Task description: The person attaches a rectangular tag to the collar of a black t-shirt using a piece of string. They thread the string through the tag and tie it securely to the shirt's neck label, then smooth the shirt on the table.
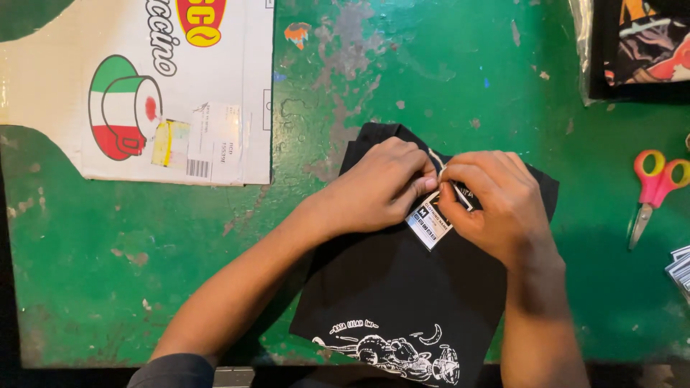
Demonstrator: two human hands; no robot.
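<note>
Tag: I'm seeing small white card hang tag (429, 221) lying on folded black cloth T-shirt w/ white print (402, 287), mid green worn table (445, 65).
L hand (381, 185): fingers pinching tag's string.
R hand (496, 197): fingers closing on same string.
Around: red-yellow scissors (652, 188) far right; flattened white cardboard box (144, 86) upper left.

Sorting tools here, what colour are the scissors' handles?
The scissors have red-pink handles with yellow-orange loop linings, seen in the head view.

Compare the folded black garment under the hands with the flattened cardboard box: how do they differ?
The black garment is dark folded cloth with a white drawing; the cardboard box is pale, stiff, colourfully printed. The garment lies under both hands, left hand and right hand; the box lies untouched. Both rest flat on the green table.
</note>
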